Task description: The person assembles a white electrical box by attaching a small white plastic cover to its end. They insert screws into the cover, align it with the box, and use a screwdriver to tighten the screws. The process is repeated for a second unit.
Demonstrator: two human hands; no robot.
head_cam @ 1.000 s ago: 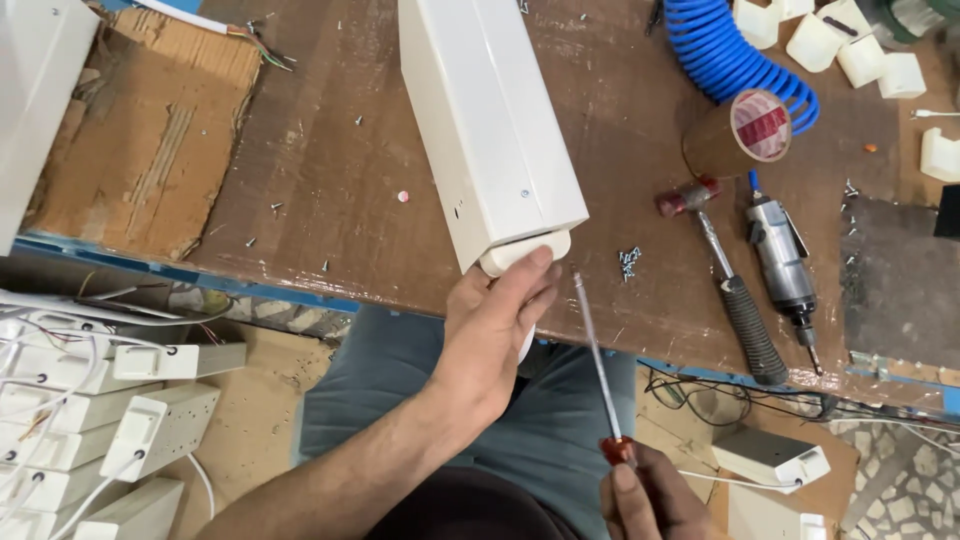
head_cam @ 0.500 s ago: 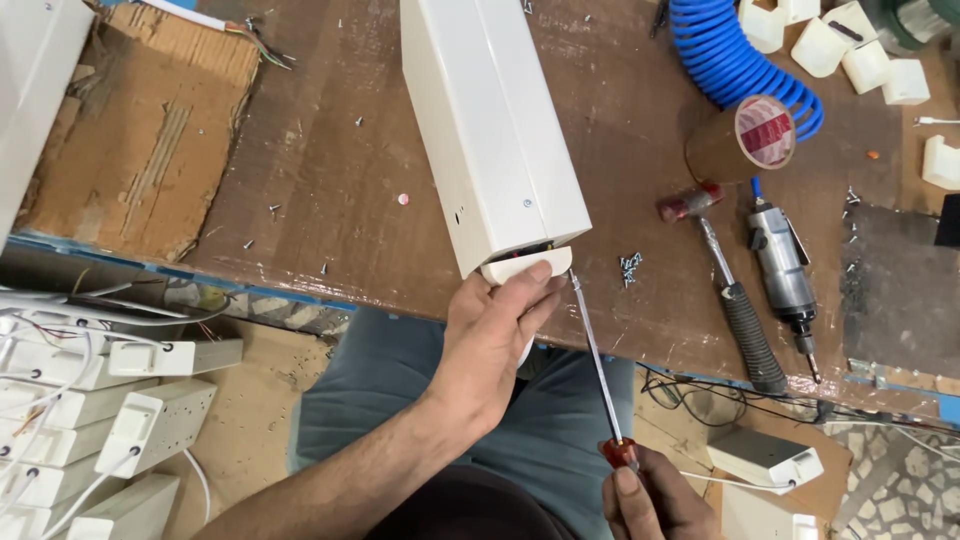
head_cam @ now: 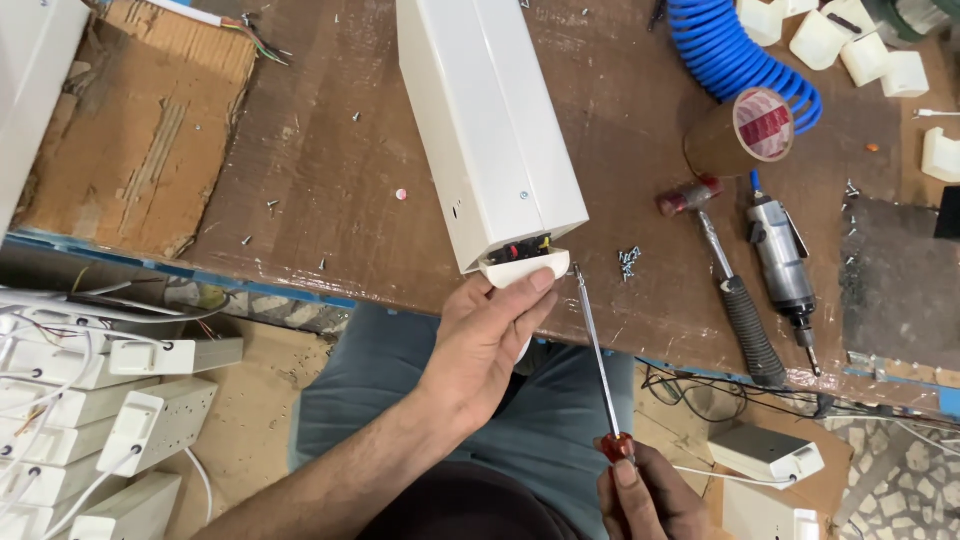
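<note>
A long white metal housing [head_cam: 487, 120] lies on the brown workbench [head_cam: 300, 200], its near end at the bench's front edge. My left hand [head_cam: 488, 335] presses a white plastic end cap [head_cam: 528, 268] against that end, where red and black parts show in the gap. My right hand [head_cam: 645, 495], at the bottom of the view, grips the red handle of a long screwdriver [head_cam: 598, 350]. The screwdriver's tip points up at the right corner of the end cap.
A small pile of screws [head_cam: 629, 261], a hammer [head_cam: 722, 275], a pneumatic tool [head_cam: 782, 265], a tape roll [head_cam: 748, 132] and a blue coiled hose [head_cam: 735, 55] lie to the right. White end caps [head_cam: 850, 45] sit far right. White power strips [head_cam: 120, 420] are stacked on the floor at left.
The end cap has been pushed closer onto the housing's end. The screwdriver has shifted slightly, its tip staying near the cap's right corner.
</note>
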